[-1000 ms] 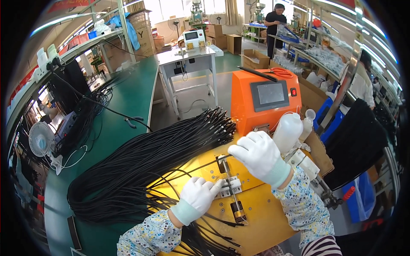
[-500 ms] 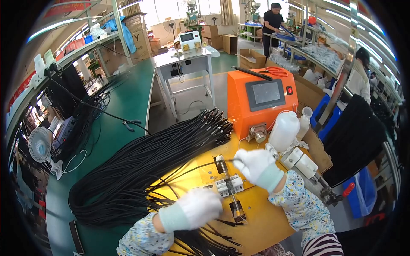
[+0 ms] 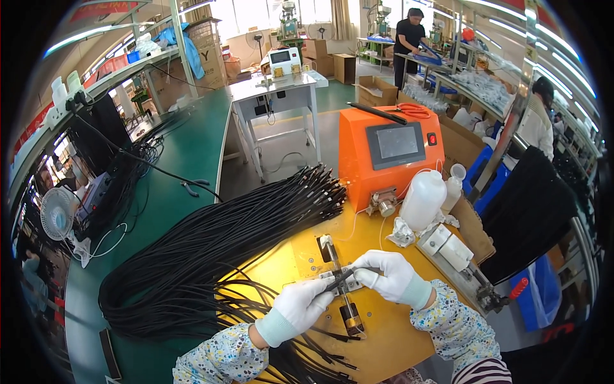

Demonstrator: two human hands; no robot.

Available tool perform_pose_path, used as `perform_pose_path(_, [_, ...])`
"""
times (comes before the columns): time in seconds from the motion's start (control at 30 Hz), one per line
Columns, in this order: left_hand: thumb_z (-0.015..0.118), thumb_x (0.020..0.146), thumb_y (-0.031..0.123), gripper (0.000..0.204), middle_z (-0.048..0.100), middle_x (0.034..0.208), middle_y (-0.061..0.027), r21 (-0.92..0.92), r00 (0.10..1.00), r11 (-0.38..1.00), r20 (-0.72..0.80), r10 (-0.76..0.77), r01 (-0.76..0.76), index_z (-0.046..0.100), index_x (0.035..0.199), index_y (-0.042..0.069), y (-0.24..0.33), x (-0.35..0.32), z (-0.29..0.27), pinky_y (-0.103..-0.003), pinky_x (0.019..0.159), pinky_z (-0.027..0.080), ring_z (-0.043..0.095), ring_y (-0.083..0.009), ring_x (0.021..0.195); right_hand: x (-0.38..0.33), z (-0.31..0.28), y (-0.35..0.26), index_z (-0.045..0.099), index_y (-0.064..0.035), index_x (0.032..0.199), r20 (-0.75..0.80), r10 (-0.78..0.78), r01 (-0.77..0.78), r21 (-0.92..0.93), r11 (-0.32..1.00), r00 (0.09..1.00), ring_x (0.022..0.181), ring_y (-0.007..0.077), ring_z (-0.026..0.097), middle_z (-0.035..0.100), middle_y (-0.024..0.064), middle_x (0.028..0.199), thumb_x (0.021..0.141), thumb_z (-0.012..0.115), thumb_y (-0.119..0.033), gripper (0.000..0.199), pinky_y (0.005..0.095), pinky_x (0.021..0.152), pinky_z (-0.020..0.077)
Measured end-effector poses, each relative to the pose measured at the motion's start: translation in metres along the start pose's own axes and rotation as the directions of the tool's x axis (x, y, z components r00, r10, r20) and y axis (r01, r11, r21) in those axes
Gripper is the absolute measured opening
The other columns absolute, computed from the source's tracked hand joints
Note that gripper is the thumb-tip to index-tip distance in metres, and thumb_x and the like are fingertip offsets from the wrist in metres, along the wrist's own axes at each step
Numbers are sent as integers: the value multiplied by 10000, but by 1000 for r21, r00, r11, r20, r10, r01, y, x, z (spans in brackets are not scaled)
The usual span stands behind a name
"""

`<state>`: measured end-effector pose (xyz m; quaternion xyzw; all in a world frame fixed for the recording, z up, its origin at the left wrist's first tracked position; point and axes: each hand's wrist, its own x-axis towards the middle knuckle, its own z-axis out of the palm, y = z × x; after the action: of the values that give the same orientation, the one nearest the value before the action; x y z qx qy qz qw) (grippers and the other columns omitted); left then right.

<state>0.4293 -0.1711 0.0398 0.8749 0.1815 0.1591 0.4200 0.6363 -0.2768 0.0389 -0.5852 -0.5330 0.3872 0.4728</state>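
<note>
A short stretch of black cable (image 3: 339, 280) runs slantwise between my two white-gloved hands. My left hand (image 3: 299, 311) is closed around its lower left end, and my right hand (image 3: 391, 278) pinches the upper right end. Both hands are just above a metal fixture (image 3: 346, 305) with a rod and pale blocks, which the cable and fingers partly cover. The fixture sits on a yellow work plate (image 3: 393, 336). To the left lies a big looped bundle of black cables (image 3: 204, 246), its metal-tipped ends fanned toward the orange machine.
An orange machine (image 3: 355, 150) with a screen stands behind the plate, red-handled pliers (image 3: 416, 111) on top. White bottles (image 3: 423, 200) and a clamp device (image 3: 451, 246) are at the right. A small fan (image 3: 57, 214) stands far left on the green table (image 3: 176, 211). Another person (image 3: 409, 41) works in the background.
My left hand has moved up and right to the cable, and its fingers now grip it. My right hand has shifted slightly down and right. The cable now slants over the fixture.
</note>
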Motion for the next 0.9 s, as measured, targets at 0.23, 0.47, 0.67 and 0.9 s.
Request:
perform_pose_path(0.23, [528,939,136,251,654,898,-175,-30,999,998,16,52,-52,617,1132,4,-6,1,1,-338,694,512,654,-287,776,-2,1,-5,647,15,1093,21,-83,84,-56,995,996,788,82,618,684,65,930,927,585,-93,207,233,710,498])
perform_pose_path(0.47, [531,944,135,275,667,896,-159,27,994,994,36,-108,107,608,1172,2,4,0,-2,-325,718,524,661,-290,782,-5,-1,-12,651,42,1087,85,125,-145,300,943,989,867,95,638,690,61,975,920,605,-77,210,244,774,526])
perform_pose_path(0.67, [561,932,124,254,673,850,-118,-97,997,994,-66,38,-44,620,1143,-5,-7,-2,9,-292,698,518,650,-214,750,-6,3,-6,687,38,1045,37,82,-87,149,985,996,824,72,624,695,38,892,911,624,-84,192,235,745,518])
perform_pose_path(0.9, [569,935,133,223,676,829,-89,-226,990,965,-22,-140,132,645,1085,-14,-3,-1,5,-266,709,506,622,-140,766,-3,12,-1,700,31,1019,51,133,-141,243,960,990,732,68,587,680,32,834,894,641,-63,166,219,675,485])
